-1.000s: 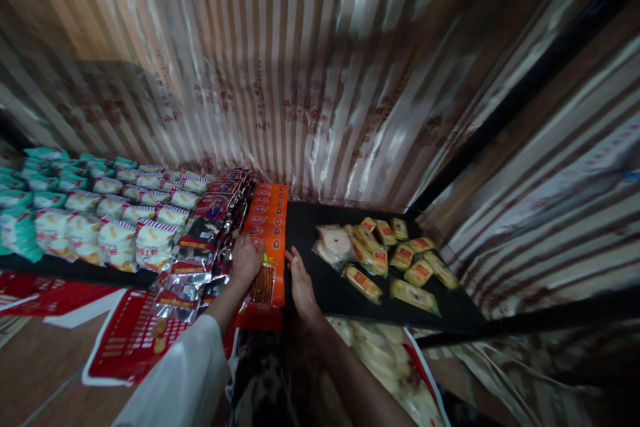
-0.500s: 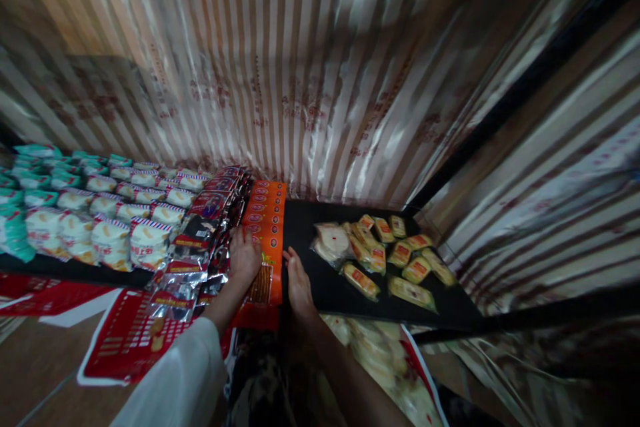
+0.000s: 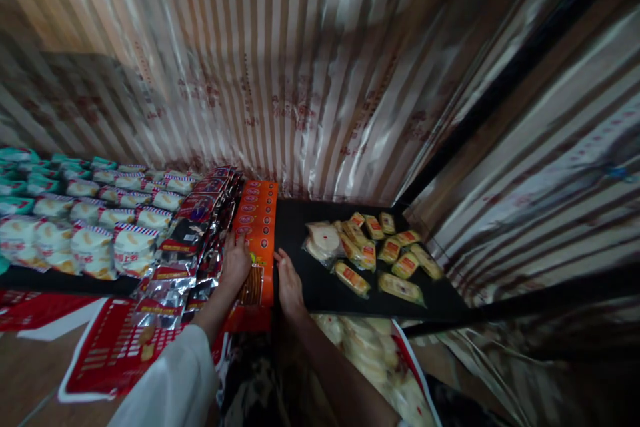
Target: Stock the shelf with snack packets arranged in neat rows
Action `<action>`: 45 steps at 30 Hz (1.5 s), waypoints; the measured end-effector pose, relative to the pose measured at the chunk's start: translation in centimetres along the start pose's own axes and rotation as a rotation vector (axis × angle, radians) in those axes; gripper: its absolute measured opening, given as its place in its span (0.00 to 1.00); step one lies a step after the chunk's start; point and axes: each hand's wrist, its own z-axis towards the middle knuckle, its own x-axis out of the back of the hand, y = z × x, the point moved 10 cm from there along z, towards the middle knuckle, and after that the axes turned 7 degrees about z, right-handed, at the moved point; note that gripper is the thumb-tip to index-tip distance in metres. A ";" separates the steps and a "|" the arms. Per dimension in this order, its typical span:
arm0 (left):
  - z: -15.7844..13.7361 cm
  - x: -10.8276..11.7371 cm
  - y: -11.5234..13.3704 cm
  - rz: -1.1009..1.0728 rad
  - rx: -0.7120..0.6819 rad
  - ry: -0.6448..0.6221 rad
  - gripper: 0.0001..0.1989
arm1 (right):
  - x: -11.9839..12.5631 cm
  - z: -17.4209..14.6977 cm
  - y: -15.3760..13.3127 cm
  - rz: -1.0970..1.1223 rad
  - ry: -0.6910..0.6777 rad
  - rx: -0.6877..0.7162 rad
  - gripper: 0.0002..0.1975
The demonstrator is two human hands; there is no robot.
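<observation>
An orange snack packet [image 3: 257, 213], with a see-through window showing brown sticks, lies on the black shelf between my hands. My left hand [image 3: 236, 265] rests on its left side, fingers stretched out over the surface. Along the right edge, my right hand [image 3: 290, 283] stands with its fingers extended, touching or very close to the packet. Neither hand is wrapped round anything. Just left of the packet, dark red and silver snack packets [image 3: 193, 233] lie in overlapping rows. What is under my left palm is hidden.
White bread packs [image 3: 135, 247] and green packs [image 3: 20, 187] fill the left shelf. Small yellow packs [image 3: 400, 287] and a pale round pack [image 3: 324, 240] lie on the right of the black shelf [image 3: 295, 213]. Striped sheeting [image 3: 280, 80] hangs behind. A red basket-print sheet [image 3: 110, 353] hangs below.
The view has turned slightly to the right, so the shelf goods appear further left. Both hands keep their places at the orange packet.
</observation>
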 end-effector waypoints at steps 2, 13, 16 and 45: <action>0.0 0.0 0.1 -0.011 -0.022 0.000 0.21 | -0.1 0.0 0.1 0.000 -0.005 -0.025 0.26; -0.2 2.7 2.2 0.070 -0.106 0.084 0.19 | 1.3 -0.5 -5.4 -0.072 -0.046 0.235 0.20; -0.1 4.2 4.4 -0.024 -0.096 0.075 0.19 | 4.0 -0.1 -9.9 -0.379 -0.020 0.458 0.17; -3.4 -6.6 15.1 -1.066 0.646 -0.478 0.10 | 11.4 3.4 -9.2 -0.853 -0.197 0.543 0.20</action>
